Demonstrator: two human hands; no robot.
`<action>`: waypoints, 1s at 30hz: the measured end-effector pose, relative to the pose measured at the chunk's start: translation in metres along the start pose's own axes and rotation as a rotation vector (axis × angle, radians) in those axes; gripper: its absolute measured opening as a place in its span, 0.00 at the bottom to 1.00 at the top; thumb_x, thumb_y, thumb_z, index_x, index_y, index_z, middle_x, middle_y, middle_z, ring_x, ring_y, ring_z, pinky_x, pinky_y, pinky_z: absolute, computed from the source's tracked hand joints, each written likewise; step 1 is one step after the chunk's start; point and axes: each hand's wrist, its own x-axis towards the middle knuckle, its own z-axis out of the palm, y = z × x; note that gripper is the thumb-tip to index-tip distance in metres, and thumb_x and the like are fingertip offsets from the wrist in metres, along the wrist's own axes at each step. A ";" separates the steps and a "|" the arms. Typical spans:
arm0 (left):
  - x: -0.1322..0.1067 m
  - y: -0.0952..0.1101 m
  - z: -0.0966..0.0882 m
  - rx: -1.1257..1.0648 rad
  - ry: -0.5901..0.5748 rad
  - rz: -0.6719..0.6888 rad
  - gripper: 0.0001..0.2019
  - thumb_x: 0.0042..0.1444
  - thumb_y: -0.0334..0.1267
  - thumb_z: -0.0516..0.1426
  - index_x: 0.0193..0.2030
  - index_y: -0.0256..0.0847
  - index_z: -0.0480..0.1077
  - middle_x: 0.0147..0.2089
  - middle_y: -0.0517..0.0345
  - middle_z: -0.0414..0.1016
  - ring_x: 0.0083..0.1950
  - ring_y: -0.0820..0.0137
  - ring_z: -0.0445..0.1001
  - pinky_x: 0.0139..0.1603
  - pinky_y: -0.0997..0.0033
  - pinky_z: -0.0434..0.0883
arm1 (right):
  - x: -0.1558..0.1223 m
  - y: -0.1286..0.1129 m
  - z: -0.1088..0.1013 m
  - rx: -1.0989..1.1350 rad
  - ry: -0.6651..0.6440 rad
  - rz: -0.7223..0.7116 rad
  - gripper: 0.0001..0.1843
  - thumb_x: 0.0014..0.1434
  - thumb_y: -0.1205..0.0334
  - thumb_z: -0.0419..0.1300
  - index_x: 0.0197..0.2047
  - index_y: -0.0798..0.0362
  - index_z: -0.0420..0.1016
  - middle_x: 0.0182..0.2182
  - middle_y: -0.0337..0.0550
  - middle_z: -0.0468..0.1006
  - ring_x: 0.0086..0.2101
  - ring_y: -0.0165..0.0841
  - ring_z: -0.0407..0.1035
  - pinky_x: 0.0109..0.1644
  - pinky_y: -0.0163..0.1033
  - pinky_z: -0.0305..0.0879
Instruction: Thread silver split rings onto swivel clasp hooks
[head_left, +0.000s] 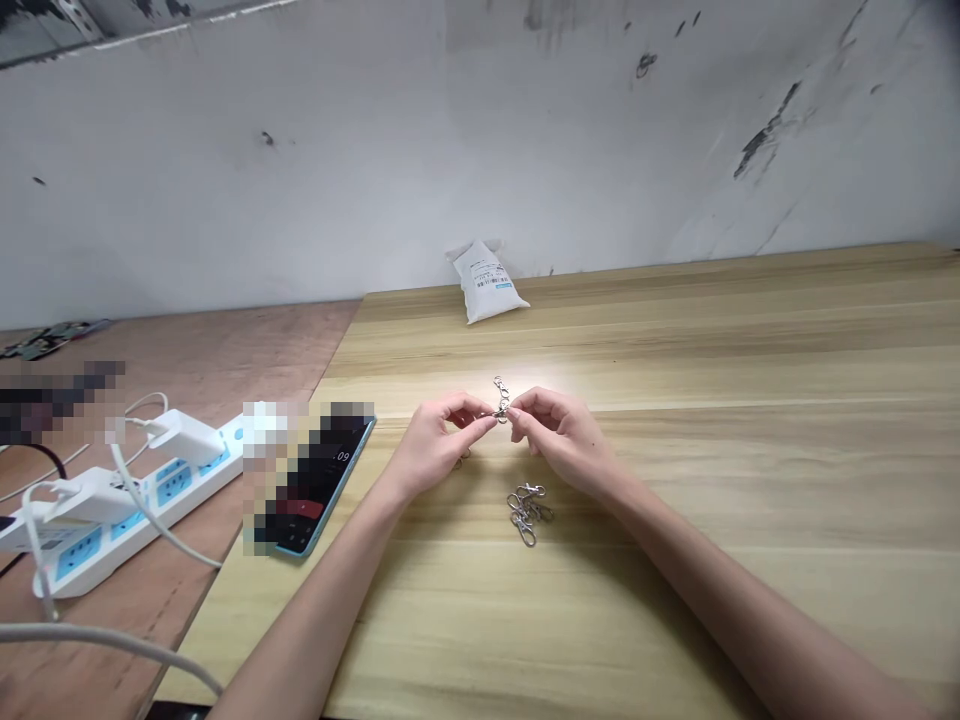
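My left hand [439,440] and my right hand [559,435] meet over the middle of a light wooden table [675,480]. Both pinch a small silver metal clasp [501,398] between thumb and fingertips, with part of it sticking up above the fingers. A little pile of similar silver clasps [527,510] lies on the table just below my right hand. Something small shows under my left hand, too hidden to name.
A phone [319,485] lies at the table's left edge. A white power strip [120,495] with plugs and white cables sits on the lower brown surface to the left. A small white bag [487,282] leans against the wall at the back.
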 end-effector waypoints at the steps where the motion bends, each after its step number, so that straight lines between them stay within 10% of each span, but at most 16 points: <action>1: 0.000 0.000 0.000 -0.006 0.005 0.005 0.08 0.59 0.41 0.59 0.39 0.39 0.77 0.38 0.54 0.80 0.36 0.69 0.76 0.33 0.71 0.73 | 0.000 -0.001 -0.001 0.001 0.009 0.001 0.13 0.63 0.53 0.57 0.35 0.54 0.72 0.25 0.40 0.74 0.24 0.27 0.64 0.27 0.34 0.61; 30: -0.001 -0.015 0.008 0.670 0.069 0.244 0.05 0.63 0.34 0.54 0.38 0.41 0.71 0.37 0.58 0.77 0.38 0.68 0.74 0.39 0.69 0.66 | -0.003 0.002 0.011 -0.158 0.098 -0.030 0.11 0.63 0.56 0.56 0.34 0.53 0.75 0.26 0.42 0.77 0.26 0.31 0.69 0.29 0.36 0.62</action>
